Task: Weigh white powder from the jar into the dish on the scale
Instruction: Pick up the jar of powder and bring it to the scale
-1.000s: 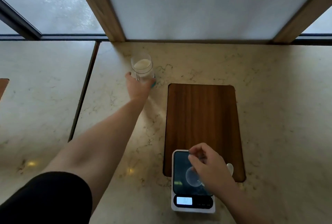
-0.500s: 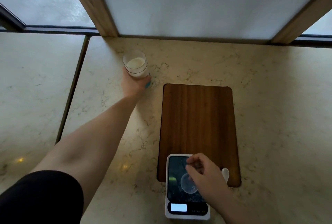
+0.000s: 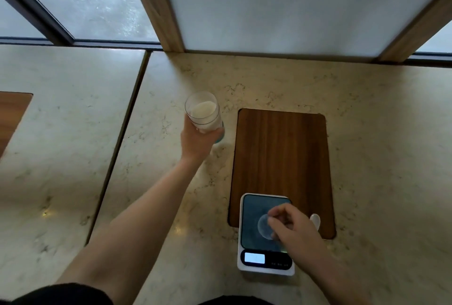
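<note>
Marble-patterned stone, pale cream with thin grey veins and a soft sheen, forms the countertop (image 3: 379, 133), split by a dark straight seam on the left. On it lies a rectangular wooden board (image 3: 281, 153) with rounded corners and a dark, fine vertical grain. The scale (image 3: 265, 262) sits with its far part over the near edge of the board: a white rounded plastic body, a glossy dark glass platform, and a black front strip with a lit pale display (image 3: 254, 258). A small round transparent dish (image 3: 263, 227) rests on the platform, its thin rim catching light. The right hand (image 3: 297, 231) is over the dish with its fingertips pinched at the dish's far-right rim; whether they actually grip it is hard to tell. Just beside that hand, on the board, the pale oval bowl of a spoon (image 3: 315, 220) shows. The left hand (image 3: 197, 140), arm stretched out, is wrapped around the lower part of the jar (image 3: 203, 112), a clear smooth cylinder tilted slightly and open at the top, holding white powder (image 3: 203, 110) with a matte, fine surface. A teal edge peeks out at the jar's base by the fingers. The jar is well apart from the scale, beyond the board's far-left corner. Behind the counter stand light wooden posts and frosted panels.
</note>
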